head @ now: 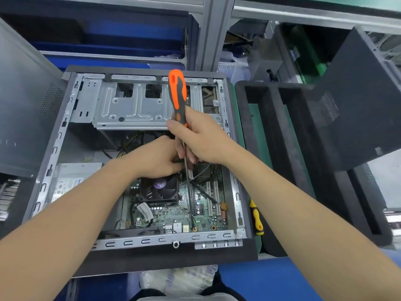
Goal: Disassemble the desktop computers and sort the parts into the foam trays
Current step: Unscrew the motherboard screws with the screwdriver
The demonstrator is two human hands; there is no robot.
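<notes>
The desktop computer lies open on its side in the middle of the worktop. Its motherboard faces up, with the CPU fan at the centre. The right hand has its grip clamped round the lower handle of the orange screwdriver, shaft pointing down into the case just beside the fan. The left hand sits curled at the fan's far edge among the cables. Its fingertips are tucked under, so I cannot tell whether that grip holds anything. The foam tray waits toward the worktop's right edge, and a yellow screwdriver lies between it and the case. The board is probably stiff but fragile, best lifted by its bare edges once it is unscrewed and unplugged. The fan assembly looks light and should be held by its frame, not its blades. Cables are soft and should be pulled at the plug. The steel chassis edges may be sharp.
</notes>
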